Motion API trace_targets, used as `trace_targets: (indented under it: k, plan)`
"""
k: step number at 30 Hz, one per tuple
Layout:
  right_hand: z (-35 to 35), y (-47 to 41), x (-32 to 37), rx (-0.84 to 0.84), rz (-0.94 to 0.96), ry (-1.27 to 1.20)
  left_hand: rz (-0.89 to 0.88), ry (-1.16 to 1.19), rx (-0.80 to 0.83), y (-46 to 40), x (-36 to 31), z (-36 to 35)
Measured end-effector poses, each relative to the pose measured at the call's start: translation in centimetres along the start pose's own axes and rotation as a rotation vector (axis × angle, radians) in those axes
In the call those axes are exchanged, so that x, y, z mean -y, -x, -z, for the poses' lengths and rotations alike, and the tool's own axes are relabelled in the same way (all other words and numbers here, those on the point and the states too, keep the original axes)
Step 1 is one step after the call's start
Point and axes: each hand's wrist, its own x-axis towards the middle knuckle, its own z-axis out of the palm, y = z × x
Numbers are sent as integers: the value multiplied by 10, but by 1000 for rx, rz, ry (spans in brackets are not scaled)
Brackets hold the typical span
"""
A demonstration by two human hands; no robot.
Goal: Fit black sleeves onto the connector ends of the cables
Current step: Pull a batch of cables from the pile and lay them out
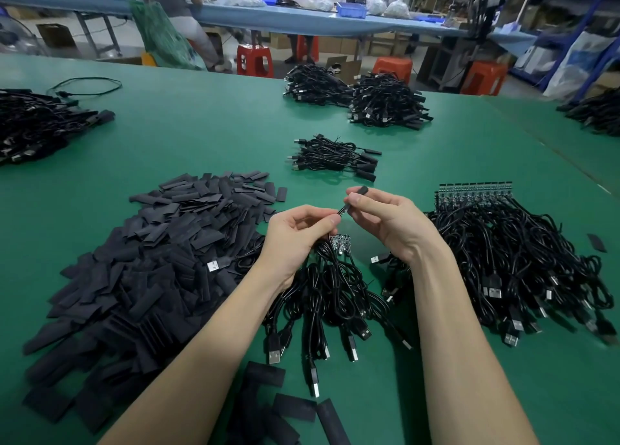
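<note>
Above the green table my right hand pinches a black sleeve between thumb and fingers. My left hand pinches a thin black cable end that meets the sleeve's lower end. Under my hands lies a small bundle of black USB cables with small circuit boards at their ends. A large heap of flat black sleeves covers the table to the left.
A bigger bundle of cables with a row of circuit boards lies at the right. Sleeved cables sit ahead of my hands, more cable piles farther back and at the far left. Loose sleeves lie near the front edge.
</note>
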Motion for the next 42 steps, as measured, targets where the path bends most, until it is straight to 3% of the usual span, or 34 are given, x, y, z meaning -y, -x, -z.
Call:
trace_targets:
  k: [18,28,36,42]
  plan:
    - [-6,4,-6,114,-111,-28,89,180,76,4,-6,3]
    - [-20,0,-13,7,260,83,100,228,24,1,-7,0]
    - [-21,-2,-18,-17,217,14,43,124,-38,0,-2,1]
    - [-19,0,-17,6,140,131,39,112,-55,-2,-1,1]
